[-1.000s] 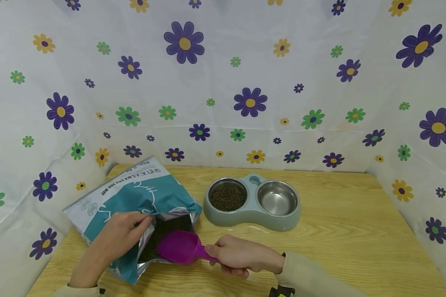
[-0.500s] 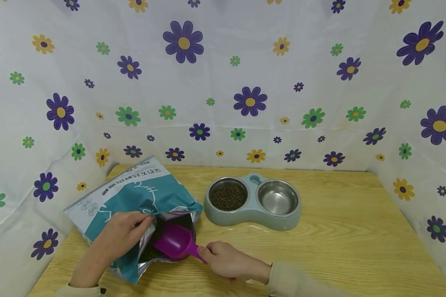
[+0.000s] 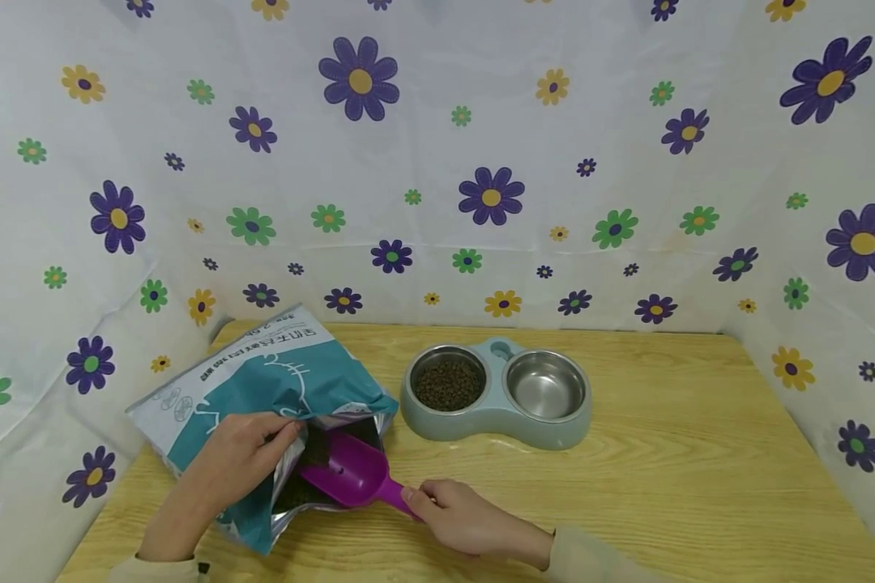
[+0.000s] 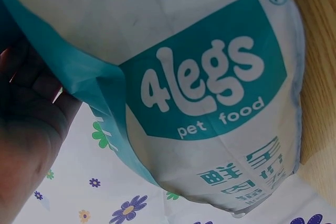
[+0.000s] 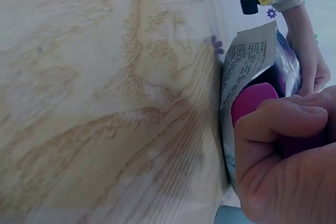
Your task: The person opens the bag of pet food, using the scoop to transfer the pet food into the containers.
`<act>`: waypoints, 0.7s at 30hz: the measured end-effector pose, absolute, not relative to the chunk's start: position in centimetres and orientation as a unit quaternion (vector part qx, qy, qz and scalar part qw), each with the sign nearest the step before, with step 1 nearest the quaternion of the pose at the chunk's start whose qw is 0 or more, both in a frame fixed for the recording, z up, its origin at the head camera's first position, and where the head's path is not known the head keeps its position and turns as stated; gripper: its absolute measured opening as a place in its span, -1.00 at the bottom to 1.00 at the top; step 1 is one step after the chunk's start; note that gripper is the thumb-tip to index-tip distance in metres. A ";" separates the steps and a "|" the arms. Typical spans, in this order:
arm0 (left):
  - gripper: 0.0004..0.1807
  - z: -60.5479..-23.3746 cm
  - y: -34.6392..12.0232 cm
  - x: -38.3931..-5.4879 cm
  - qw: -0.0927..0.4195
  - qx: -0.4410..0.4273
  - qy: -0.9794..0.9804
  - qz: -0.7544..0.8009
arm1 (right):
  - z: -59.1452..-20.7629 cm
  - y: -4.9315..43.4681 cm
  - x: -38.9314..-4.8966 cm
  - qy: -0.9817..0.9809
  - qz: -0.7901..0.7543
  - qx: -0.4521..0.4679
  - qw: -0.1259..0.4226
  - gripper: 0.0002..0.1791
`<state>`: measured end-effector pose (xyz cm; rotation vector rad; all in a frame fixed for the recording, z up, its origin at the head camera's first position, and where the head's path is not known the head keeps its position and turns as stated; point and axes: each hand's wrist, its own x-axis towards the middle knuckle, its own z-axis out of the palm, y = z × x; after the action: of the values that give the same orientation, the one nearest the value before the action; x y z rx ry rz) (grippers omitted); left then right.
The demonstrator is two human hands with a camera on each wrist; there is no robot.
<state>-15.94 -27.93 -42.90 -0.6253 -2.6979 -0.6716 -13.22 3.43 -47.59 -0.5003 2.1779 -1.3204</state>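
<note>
— What holds the magenta plastic scoop (image 3: 363, 484)?
— The right hand (image 3: 461, 518), fingers curled round its handle, tip ahead inside the teal-and-white foil-lined bag (image 3: 258, 380).
— And the left hand (image 3: 244, 453)?
— Its fingers pinch the lip, probably to widen the mouth. Beyond the right fingers: a blue-grey two-bowl stand (image 3: 497, 423) with brown kibble (image 3: 449, 385).

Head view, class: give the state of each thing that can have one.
Teal-and-white pet food bag: open, lying down.
Purple plastic scoop: partly inside the bag's mouth.
Round steel bowl nearer the bag: holds brown kibble.
Round steel bowl farther away: without kibble.
Left hand: holding the bag's edge.
Right hand: gripping the scoop.
</note>
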 end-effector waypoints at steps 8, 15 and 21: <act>-0.49 -42.9 -27.9 -15.9 0.149 -0.216 -0.937 -0.231 | -46.3 4.2 -12.4 0.831 -0.467 -0.179 0.243 -0.48; -0.50 -43.0 -27.9 -15.8 0.145 -0.215 -0.937 -0.234 | -45.9 5.5 -12.0 0.822 -0.477 -0.177 0.254 -0.48; -0.48 -43.0 -27.9 -15.9 0.156 -0.224 -0.932 -0.238 | -46.2 7.2 -11.9 0.811 -0.494 -0.180 0.258 -0.45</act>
<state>-15.88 -27.91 -42.95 -0.6421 -2.6688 -0.6812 -11.88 7.20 -46.23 -0.4881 2.1986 -1.3399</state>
